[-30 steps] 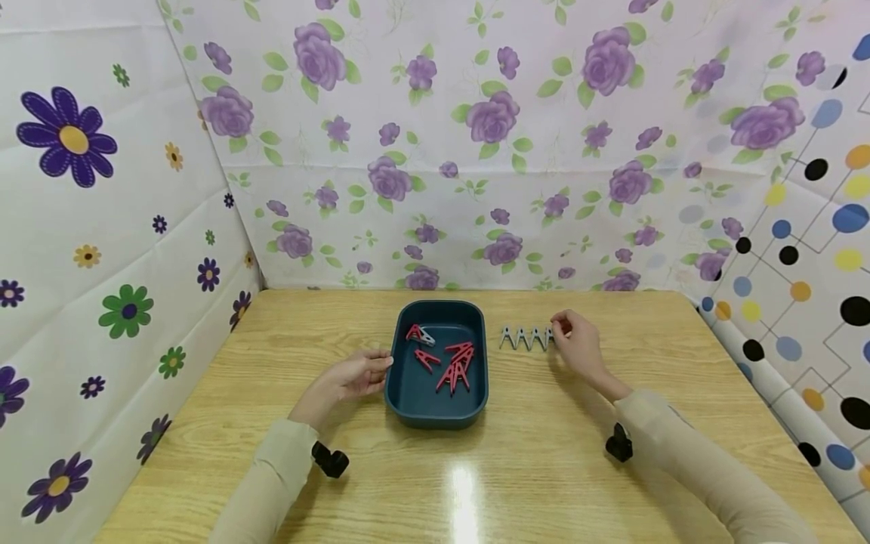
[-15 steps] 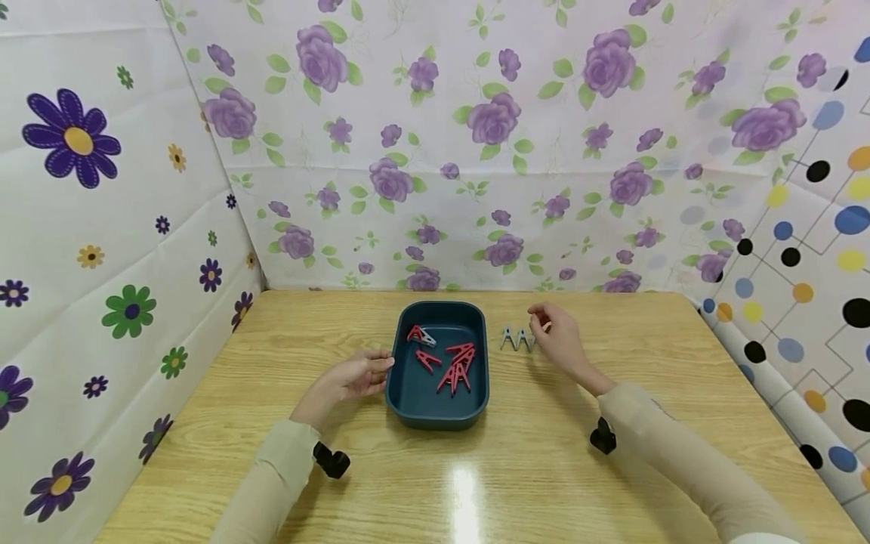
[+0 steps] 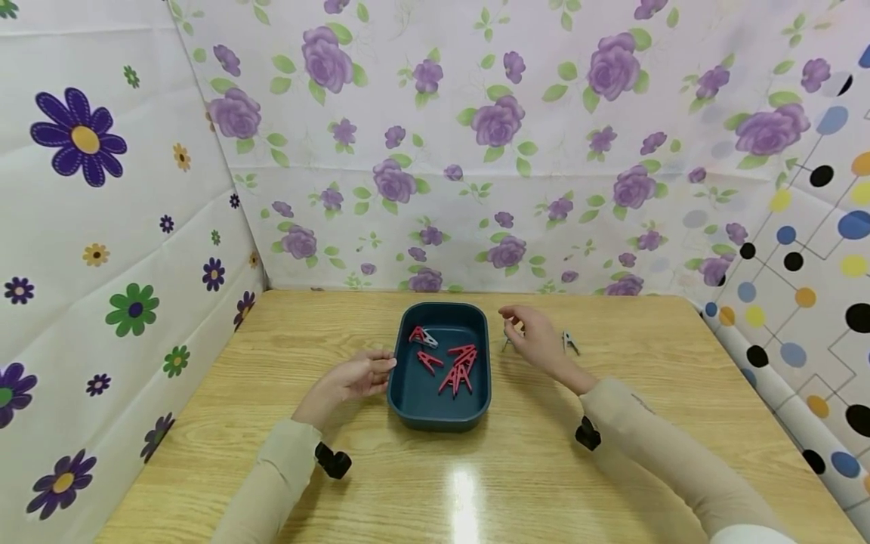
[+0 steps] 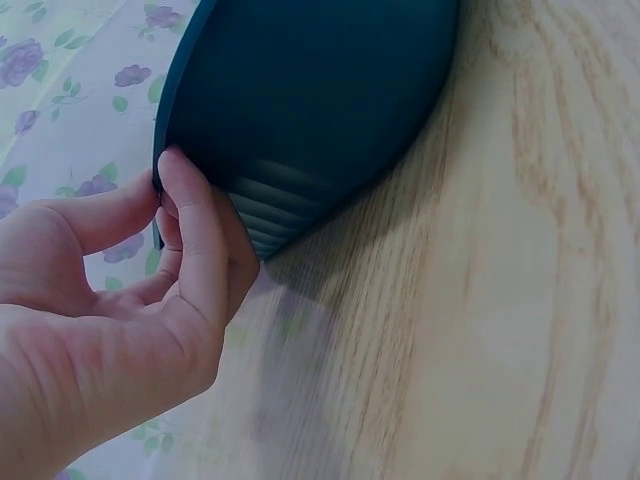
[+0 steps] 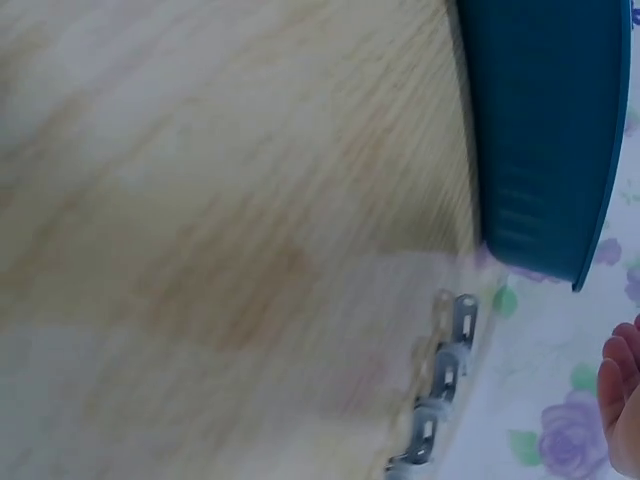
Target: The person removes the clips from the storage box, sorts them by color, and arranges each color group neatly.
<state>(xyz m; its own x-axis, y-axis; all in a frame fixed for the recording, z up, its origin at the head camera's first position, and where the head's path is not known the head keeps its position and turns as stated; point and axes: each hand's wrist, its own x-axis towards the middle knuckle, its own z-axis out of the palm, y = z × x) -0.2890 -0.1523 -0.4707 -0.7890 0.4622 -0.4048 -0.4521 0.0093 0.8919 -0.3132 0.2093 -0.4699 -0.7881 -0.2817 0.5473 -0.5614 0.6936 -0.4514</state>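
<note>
My left hand (image 3: 360, 375) pinches the left rim of a dark teal plastic bin (image 3: 416, 408); in the left wrist view the thumb and fingers meet at that rim. Inside the bin lie several red clothespins (image 3: 457, 381) and a pale grey clothespin (image 3: 428, 340). To the right of the bin, my right hand (image 3: 540, 340) hovers over a row of grey clothespins with its fingers loosely bent and nothing seen in them. It hides most of the row; one grey clothespin (image 3: 571, 342) shows past the hand. The right wrist view shows the row's ends (image 5: 445, 375).
A wooden table (image 3: 408, 483) carries everything. Behind it hangs a cloth with purple roses (image 3: 499, 121), with patterned cloths on both sides. Black wrist cameras (image 3: 333, 461) sit at both cuffs.
My right hand has swept left along the row of grey clothespins, from its right end toward the bin, uncovering the clothespin at the right. The left hand stays at the rim.
</note>
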